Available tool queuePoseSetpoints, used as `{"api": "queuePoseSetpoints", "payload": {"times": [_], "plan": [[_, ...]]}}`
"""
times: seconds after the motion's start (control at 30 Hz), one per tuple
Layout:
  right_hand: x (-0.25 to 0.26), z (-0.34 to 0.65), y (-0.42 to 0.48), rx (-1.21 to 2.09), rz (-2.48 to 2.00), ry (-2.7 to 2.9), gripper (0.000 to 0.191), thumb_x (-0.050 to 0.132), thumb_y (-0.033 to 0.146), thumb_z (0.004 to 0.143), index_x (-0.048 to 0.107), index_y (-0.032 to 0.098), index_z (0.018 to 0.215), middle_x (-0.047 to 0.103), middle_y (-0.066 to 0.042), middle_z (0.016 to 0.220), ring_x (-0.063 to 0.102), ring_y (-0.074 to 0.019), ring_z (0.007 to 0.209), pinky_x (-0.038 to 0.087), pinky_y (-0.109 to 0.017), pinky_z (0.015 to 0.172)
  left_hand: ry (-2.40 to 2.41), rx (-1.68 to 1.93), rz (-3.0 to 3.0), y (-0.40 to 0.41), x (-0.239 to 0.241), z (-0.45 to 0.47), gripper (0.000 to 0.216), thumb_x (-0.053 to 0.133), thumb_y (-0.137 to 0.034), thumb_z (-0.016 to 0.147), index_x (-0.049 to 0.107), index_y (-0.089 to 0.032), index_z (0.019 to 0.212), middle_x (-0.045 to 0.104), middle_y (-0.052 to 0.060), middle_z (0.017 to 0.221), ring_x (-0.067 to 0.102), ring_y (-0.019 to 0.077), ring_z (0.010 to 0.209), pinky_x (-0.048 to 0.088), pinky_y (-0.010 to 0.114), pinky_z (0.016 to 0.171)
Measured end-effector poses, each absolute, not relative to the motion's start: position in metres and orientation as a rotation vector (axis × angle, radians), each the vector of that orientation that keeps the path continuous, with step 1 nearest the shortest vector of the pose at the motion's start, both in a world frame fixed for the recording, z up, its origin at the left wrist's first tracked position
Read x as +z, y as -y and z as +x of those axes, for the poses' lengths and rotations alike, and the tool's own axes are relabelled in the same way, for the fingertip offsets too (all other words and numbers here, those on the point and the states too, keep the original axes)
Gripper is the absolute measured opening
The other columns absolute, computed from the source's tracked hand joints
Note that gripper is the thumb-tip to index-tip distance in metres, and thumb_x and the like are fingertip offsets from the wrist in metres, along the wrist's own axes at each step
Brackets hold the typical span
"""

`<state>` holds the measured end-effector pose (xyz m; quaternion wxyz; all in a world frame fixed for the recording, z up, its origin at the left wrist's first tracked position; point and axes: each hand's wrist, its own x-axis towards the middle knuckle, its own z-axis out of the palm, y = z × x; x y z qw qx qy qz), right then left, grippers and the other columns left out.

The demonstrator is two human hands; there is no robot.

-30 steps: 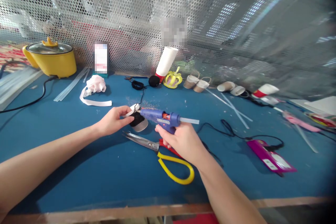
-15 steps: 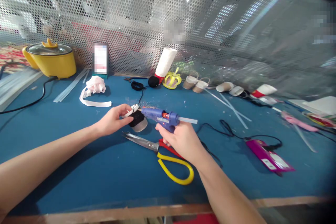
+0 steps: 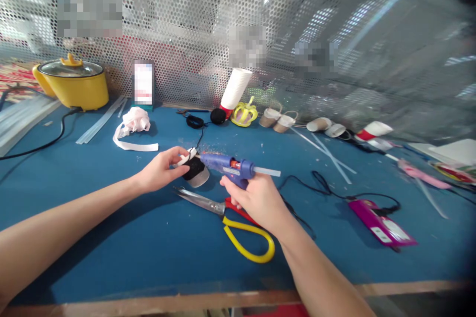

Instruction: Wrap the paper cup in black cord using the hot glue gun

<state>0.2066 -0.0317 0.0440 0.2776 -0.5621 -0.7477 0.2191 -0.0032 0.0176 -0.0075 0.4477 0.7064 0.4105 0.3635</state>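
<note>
Head view: our left hand (image 3: 161,171) pinches black-wrapped cup (image 3: 199,177); our right hand (image 3: 260,200) grips blue glue gun (image 3: 220,163), nozzle (image 3: 198,156) seemingly touching cup.

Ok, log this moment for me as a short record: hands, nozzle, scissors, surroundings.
Left hand: holds partly black cylinder
Right hand: grips blue glue gun
Nozzle: at cylinder's upper edge; contact unclear
Scissors: on blue table, red handle partly hidden by right hand
Far left: yellow pot, pale ribbon heap
Right: purple packet
</note>
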Motion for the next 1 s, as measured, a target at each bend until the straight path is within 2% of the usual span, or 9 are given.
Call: {"api": "queuePoseSetpoints", "payload": {"times": [0.53, 1.0], "plan": [[0.044, 0.2053, 0.0327, 0.606, -1.505, 2.029, 0.018, 0.048, 0.024, 0.077, 0.06, 0.015, 0.068, 0.053, 0.003, 0.041, 0.051, -0.0099, 0.036, 0.044, -0.021, 0.044, -1.015, 0.879, 1.742, -0.0149, -0.0029, -0.003, 0.033, 0.052, -0.029, 0.075, 0.046, -0.015, 0.104, 0.062, 0.0, 0.072, 0.055, 0.0118, 0.062, 0.042, 0.024, 0.059], [0.0425, 0.206, 0.0311, 0.603, -1.502, 1.998, 0.016, 0.05, 0.024, 0.076, 0.059, 0.016, 0.065, 0.053, 0.003, 0.04, 0.052, -0.0102, 0.036, 0.044, -0.021, 0.043, -1.013, 0.939, 1.715, -0.0173, -0.0072, -0.0051, 0.036, 0.057, -0.029, 0.071, 0.051, -0.015, 0.104, 0.061, -0.001, 0.067, 0.056, 0.0121, 0.061, 0.043, 0.023, 0.057]]}}
